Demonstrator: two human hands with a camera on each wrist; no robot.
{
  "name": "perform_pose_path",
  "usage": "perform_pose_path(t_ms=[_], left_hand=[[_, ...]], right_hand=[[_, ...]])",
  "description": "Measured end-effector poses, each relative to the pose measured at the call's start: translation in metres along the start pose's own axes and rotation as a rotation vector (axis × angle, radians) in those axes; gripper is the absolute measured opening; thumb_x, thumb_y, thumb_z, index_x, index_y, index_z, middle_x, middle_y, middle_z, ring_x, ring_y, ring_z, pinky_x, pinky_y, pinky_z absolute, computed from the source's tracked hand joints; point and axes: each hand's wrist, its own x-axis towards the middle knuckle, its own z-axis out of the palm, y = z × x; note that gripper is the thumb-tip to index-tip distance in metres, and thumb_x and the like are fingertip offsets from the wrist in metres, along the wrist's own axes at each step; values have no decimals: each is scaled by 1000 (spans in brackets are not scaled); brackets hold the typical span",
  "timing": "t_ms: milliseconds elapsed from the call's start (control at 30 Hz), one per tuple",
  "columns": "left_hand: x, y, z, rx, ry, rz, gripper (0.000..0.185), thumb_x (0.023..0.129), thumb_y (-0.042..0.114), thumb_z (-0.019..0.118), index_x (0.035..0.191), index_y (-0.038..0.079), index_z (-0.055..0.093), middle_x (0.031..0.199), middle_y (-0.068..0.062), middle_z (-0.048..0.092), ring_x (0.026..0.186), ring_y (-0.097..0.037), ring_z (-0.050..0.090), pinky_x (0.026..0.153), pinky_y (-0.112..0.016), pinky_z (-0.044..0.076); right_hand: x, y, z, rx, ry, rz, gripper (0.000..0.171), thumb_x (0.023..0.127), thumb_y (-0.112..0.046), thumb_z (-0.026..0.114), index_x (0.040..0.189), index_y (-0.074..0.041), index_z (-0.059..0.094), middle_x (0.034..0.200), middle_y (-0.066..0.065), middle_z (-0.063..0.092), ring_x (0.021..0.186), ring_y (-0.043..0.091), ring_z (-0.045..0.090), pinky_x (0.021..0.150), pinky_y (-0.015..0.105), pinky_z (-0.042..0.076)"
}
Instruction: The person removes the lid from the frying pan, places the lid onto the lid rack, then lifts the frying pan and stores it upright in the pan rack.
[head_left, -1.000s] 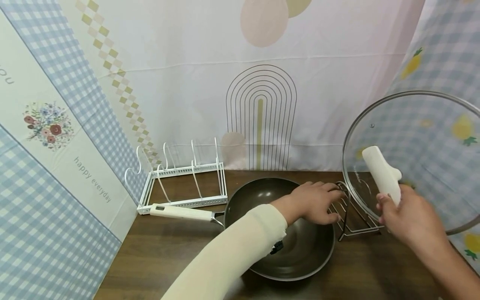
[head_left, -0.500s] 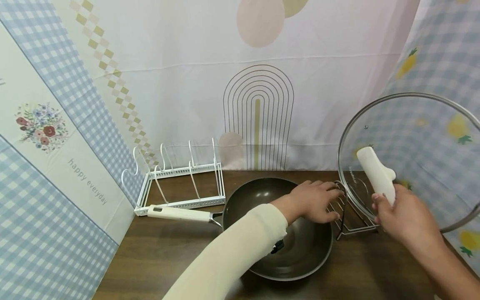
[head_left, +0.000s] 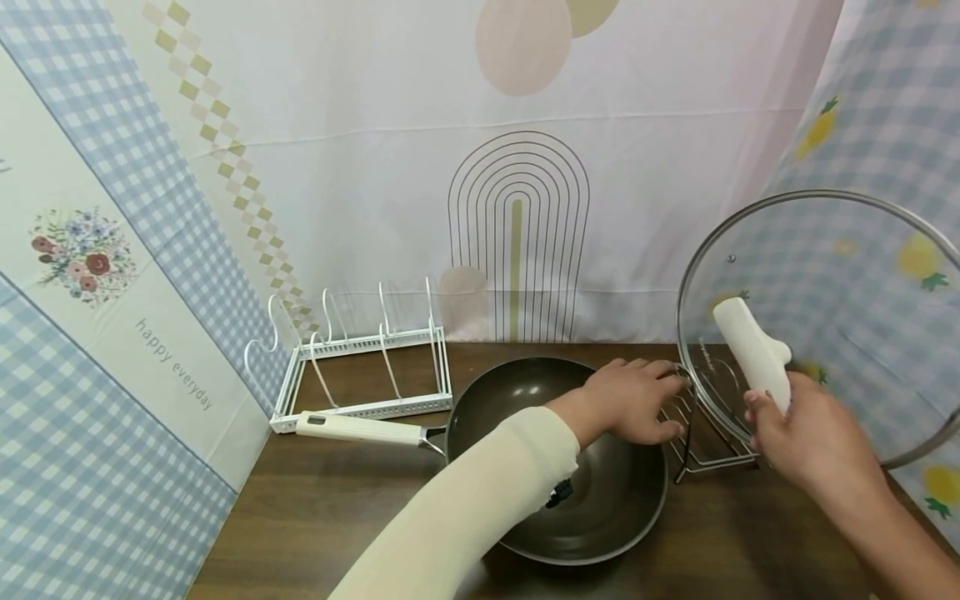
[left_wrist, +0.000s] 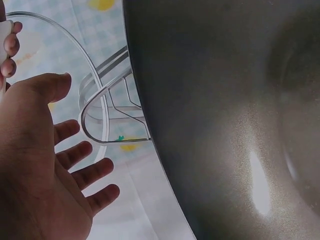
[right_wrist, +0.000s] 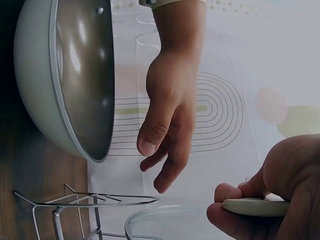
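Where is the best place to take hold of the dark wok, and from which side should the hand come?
Probably the cream handle of the wok, approached from the left. It sticks out level toward the white rack with free tabletop in front. The bowl's rim is wide and smooth, and the left hand hovers above its right edge.

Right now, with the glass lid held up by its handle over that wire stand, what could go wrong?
1. The right hand grips only the white handle of the big glass lid, held tilted; it might swing or slip.
2. The lid's lower rim is near the wire stand; glass could knock metal.
3. The left hand hovers open by the stand over the wok, so its fingers could get pinched.
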Motion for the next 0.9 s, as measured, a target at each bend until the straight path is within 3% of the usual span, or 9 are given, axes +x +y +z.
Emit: perform_pose_path(t_ms=[900], left_hand=[[9,-1,2,0,-14,-16,72,97,72,43,161,44,24,166,17,19,150,-7,19,116,-33,27]], right_hand=[[1,3,3,0,-42,17,43,109,-33,40,115,9,49,70,4,63,57,21,56,46,37,42]])
